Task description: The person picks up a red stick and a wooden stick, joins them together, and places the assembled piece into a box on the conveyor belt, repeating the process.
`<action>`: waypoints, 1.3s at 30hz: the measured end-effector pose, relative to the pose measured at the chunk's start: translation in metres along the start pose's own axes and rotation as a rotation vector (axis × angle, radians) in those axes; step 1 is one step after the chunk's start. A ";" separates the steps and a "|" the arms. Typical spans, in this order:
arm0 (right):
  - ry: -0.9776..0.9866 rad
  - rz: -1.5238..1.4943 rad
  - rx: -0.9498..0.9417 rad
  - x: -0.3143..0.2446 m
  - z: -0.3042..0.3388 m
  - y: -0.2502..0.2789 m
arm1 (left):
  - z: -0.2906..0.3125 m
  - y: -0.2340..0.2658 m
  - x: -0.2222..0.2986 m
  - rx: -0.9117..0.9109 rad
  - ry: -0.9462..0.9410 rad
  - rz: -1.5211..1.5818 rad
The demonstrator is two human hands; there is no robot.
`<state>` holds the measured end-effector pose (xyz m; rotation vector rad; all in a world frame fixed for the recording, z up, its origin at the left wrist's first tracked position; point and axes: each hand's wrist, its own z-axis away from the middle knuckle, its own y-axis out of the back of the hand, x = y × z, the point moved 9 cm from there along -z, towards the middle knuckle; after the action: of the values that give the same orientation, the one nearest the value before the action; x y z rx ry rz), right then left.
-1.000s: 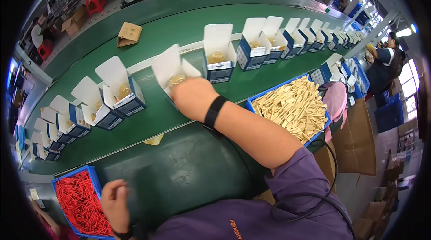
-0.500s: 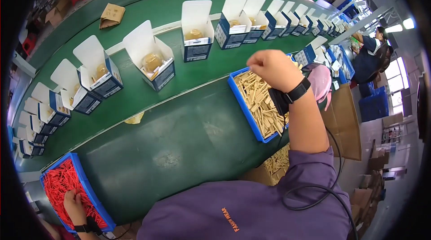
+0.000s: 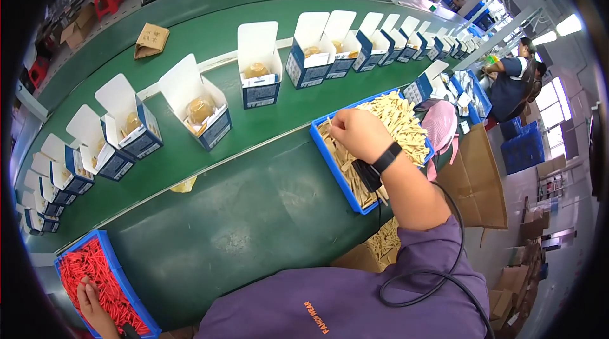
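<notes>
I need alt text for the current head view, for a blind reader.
A person's right hand is over a blue tray of beige pieces; the left hand is at a second tray of red pieces. Beyond, open blue-and-white boxes line a green surface.

On our dark green table (image 3: 254, 212), we see bright red sticks (image 3: 96, 266) in a blue tray (image 3: 123, 282) at the left edge and pale straw-coloured pieces (image 3: 399, 120) in a second blue tray (image 3: 340, 177) at the right edge. Along the far edge, on a brighter green belt (image 3: 288, 120), we have boxes (image 3: 218, 131), white inside and navy outside with white print; our shirt (image 3: 269, 304) is purple with orange lettering.
</notes>
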<state>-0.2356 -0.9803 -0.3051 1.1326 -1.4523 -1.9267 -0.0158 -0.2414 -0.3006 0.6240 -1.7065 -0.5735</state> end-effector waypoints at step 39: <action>0.245 -0.973 0.169 -0.130 0.007 -0.048 | 0.100 -0.336 0.205 -0.925 0.190 0.754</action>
<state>-0.1655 -0.8611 -0.3063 2.3681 -0.9999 -2.1114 -0.1160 -0.6227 -0.3994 -0.5893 -1.1747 -0.6353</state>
